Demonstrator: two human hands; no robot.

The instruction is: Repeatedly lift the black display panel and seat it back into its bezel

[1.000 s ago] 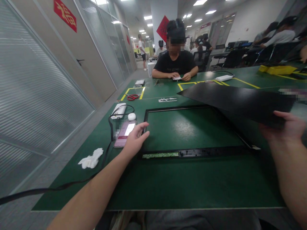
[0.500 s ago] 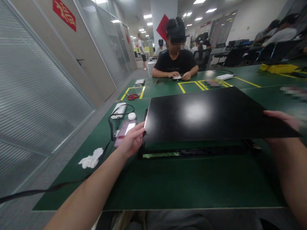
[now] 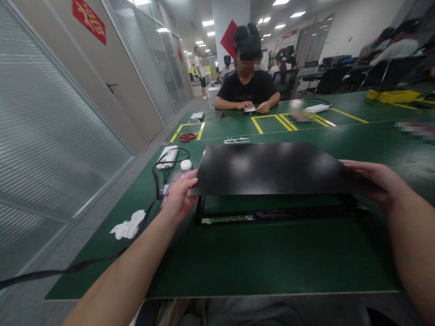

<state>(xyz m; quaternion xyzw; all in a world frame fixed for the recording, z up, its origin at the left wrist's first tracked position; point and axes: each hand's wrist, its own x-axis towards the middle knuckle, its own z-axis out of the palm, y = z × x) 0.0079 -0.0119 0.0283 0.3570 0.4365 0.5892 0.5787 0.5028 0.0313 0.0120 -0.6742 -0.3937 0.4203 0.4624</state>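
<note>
A large black panel hangs almost flat just above a thin black rectangular frame that lies on the green table. My left hand grips the panel's near left corner. My right hand holds its right edge, thumb on top. The frame's front bar carries a narrow green circuit strip. The panel hides most of the frame.
Left of the frame lie a phone, a white power bank, a small white round object, a black cable and a crumpled white tissue. Red scissors lie farther back. A person in black sits across the table.
The panel swung in from the right, where my right hand alone held it, and came down over the frame. My left hand left the frame's corner and took the panel's left corner.
</note>
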